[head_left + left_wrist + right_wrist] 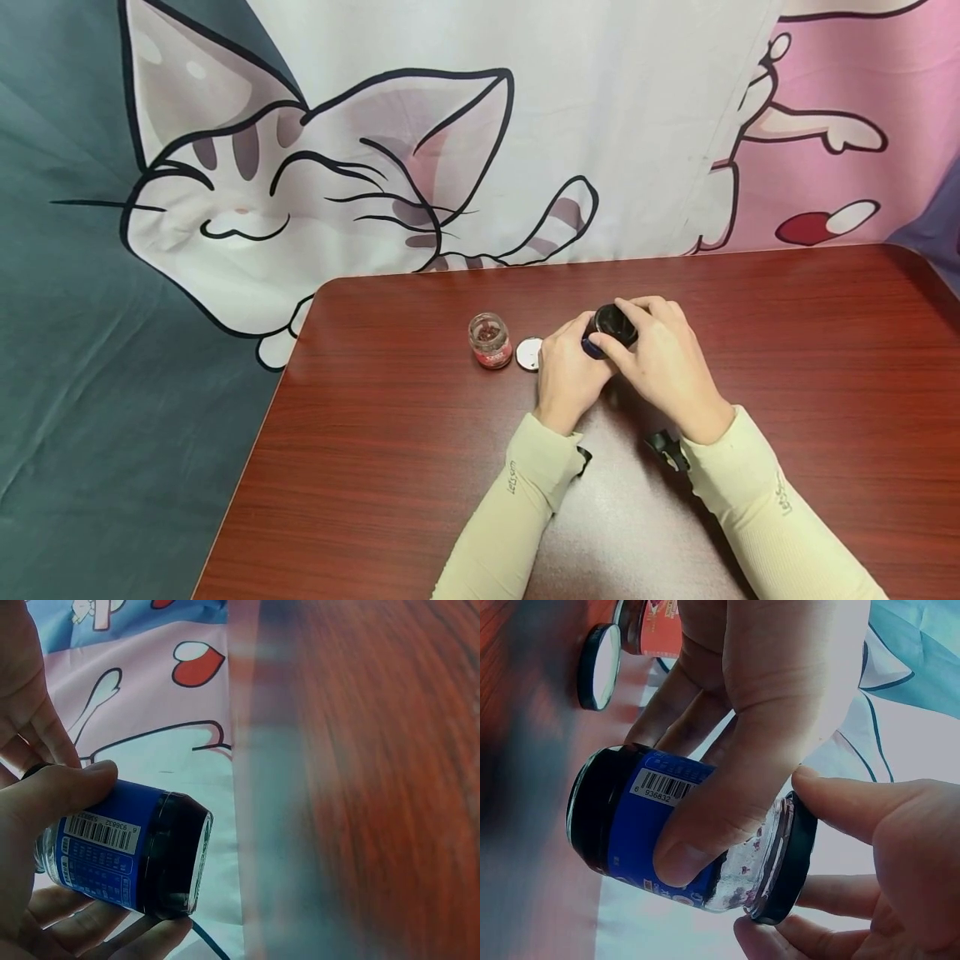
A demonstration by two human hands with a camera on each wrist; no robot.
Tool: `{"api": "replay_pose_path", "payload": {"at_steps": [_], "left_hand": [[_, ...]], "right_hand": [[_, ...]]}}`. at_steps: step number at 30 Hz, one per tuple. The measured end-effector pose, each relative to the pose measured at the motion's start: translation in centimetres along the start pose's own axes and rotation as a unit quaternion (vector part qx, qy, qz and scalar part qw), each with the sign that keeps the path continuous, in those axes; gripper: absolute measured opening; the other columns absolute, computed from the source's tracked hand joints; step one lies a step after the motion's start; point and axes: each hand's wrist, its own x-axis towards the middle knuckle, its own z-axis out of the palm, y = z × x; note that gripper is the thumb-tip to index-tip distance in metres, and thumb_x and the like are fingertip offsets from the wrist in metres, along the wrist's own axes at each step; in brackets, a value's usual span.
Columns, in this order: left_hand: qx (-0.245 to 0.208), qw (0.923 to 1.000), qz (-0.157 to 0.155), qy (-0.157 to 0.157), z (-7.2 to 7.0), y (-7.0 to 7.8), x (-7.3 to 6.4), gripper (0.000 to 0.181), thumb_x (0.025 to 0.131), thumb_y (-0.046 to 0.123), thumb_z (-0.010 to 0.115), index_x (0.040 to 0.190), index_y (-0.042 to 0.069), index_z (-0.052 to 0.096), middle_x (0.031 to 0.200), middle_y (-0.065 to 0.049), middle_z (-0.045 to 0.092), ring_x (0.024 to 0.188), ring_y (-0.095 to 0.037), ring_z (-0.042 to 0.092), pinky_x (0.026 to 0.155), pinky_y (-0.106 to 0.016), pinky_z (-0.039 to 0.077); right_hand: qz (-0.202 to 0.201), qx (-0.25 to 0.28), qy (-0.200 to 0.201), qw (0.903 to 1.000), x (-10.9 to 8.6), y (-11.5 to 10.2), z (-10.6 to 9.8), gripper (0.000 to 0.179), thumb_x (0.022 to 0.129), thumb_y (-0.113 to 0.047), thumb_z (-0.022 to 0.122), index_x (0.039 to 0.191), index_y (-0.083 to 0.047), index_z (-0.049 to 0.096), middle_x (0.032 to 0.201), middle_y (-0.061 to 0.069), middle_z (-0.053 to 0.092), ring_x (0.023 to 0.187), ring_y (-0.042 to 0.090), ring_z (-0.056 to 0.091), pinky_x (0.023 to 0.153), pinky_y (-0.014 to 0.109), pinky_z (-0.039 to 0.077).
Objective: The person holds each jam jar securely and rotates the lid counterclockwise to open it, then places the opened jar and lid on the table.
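A glass jar with a blue label [101,851] and dark contents is held above the table. My left hand [572,367] grips its labelled body, thumb on one side and fingers beneath, as the left wrist view shows. The jar's black lid [789,859] sits on its mouth. My right hand [667,358] pinches that lid at its edge between thumb and fingers. To the left stands a jar with a red label [491,354], its mouth uncovered. A loose lid [528,353] lies beside it, white inside up, partly hidden behind my left hand.
The brown wood-grain table [360,433] reaches back to a cartoon-cat curtain [637,125]. Its left edge slants down in the head view. Dark wrist straps [667,450] show by the sleeves.
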Motion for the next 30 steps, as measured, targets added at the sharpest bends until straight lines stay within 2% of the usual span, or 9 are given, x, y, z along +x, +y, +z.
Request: {"api": "replay_pose_path", "payload": {"at_steps": [13, 30], "left_hand": [[0.005, 0.9999, -0.002, -0.008, -0.02, -0.08, -0.04, 0.034, 0.072, 0.033, 0.074, 0.103, 0.024, 0.065, 0.092, 0.011, 0.066, 0.083, -0.008, 0.064, 0.072, -0.023, 0.049], [0.013, 0.9998, 0.012, -0.007, -0.07, -0.20, 0.05, 0.033, 0.072, 0.034, 0.073, 0.102, 0.023, 0.065, 0.092, 0.009, 0.067, 0.083, -0.009, 0.065, 0.072, -0.025, 0.048]], "right_hand": [[-0.019, -0.006, -0.005, 0.9998, 0.04, 0.12, 0.03, 0.053, 0.074, -0.027, 0.075, 0.109, 0.011, 0.061, 0.100, 0.024, 0.058, 0.093, 0.042, 0.050, 0.082, 0.048, 0.040], [-0.021, -0.011, -0.030, 0.9993, 0.13, 0.12, -0.11, 0.052, 0.076, -0.025, 0.074, 0.113, 0.009, 0.060, 0.102, 0.023, 0.057, 0.097, 0.041, 0.049, 0.084, 0.048, 0.040]]}}
